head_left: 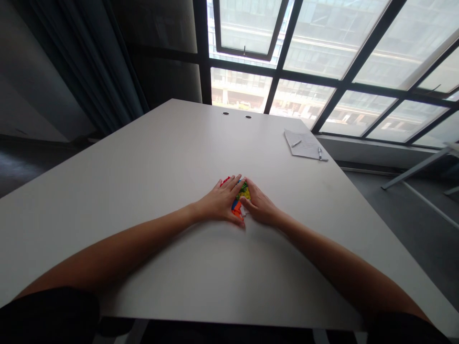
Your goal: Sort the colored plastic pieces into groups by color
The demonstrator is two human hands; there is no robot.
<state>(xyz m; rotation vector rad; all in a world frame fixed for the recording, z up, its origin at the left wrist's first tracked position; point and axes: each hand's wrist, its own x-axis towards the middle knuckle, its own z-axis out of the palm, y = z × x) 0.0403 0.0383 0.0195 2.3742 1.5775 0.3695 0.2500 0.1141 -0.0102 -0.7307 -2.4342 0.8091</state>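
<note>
A small heap of brightly coloured plastic pieces (244,193) lies on the white table (161,167), with red, orange, yellow, green, blue and white among them. Their exact kind is too small to make out. My left hand (219,200) rests over the heap's left side, fingers spread and thumb apart, hiding part of it. From the right, my right hand (262,205) curves around the pieces with thumb and forefinger apart. Both hands touch or nearly touch the heap, and neither shows a piece gripped in its fingers.
Toward the table's far right edge lie paper sheets (304,145) with a pen (296,143) and another pen-like item (320,153) on them. Two round cable holes sit near the far edge. Behind stand large windows (251,28); a dark curtain (82,57) hangs at left.
</note>
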